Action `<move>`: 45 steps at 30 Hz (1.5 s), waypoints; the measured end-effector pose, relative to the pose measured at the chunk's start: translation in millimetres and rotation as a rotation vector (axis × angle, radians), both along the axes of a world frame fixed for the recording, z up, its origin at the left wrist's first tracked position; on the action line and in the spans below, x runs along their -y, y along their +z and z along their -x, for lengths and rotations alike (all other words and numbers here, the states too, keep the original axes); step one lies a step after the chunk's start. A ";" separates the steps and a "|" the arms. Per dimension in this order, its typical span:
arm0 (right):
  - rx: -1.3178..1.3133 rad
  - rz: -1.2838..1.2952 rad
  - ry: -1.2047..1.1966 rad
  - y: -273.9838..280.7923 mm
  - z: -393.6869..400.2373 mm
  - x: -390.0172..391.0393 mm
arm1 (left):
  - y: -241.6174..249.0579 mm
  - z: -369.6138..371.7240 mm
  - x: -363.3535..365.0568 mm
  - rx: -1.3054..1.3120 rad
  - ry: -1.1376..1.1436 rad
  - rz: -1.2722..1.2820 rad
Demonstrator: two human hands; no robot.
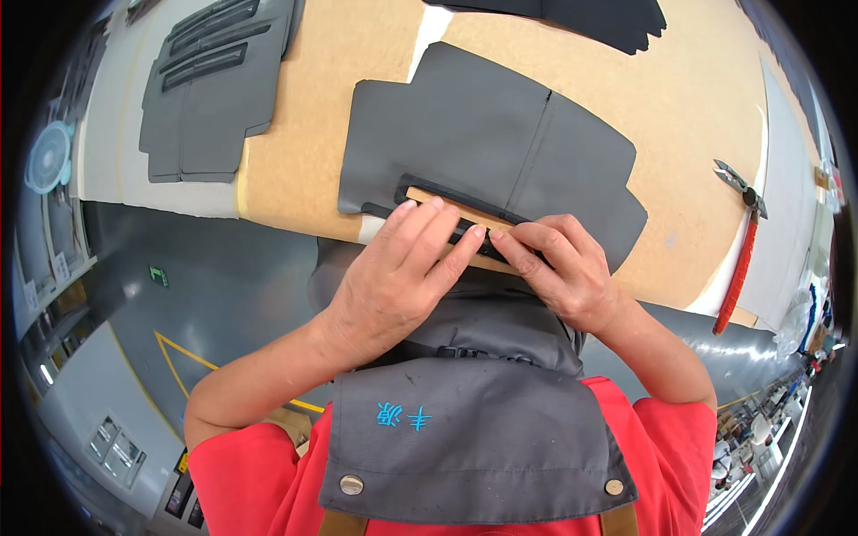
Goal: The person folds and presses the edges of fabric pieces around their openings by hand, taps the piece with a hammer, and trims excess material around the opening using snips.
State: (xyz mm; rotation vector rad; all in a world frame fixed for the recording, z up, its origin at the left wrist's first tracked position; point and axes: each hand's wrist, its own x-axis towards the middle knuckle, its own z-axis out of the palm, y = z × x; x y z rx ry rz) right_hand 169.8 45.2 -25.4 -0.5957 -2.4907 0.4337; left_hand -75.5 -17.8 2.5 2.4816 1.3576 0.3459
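The grey panel is laid flat at the near edge of the desk, apparently so its slotted border is within reach. The black strip is touched by the left hand and right hand, fingers bunched, probably to smooth it; whether it is pinched cannot be told.

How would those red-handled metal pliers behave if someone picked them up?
The red-handled metal pliers would probably feel rigid and fairly heavy for their size, judging by the metal head. Lying flat, they seem unlikely to roll. They might swing open at the pivot when lifted.
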 end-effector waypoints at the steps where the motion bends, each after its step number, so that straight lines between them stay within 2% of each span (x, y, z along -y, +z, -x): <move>1: -0.001 -0.002 -0.001 -0.3 0.0 0.3 | -0.7 -0.7 0.5 -0.003 -0.013 -0.005; 26: 0.008 0.032 -0.044 0.3 0.6 3.2 | -1.8 -0.6 4.1 0.020 0.007 0.049; 37: -0.018 0.091 -0.058 0.6 -2.0 0.9 | -6.8 -3.1 9.0 -0.104 -0.027 -0.096; 45: 0.012 -0.004 0.007 4.6 -2.6 -0.9 | -6.6 -1.7 10.5 -0.049 -0.018 -0.046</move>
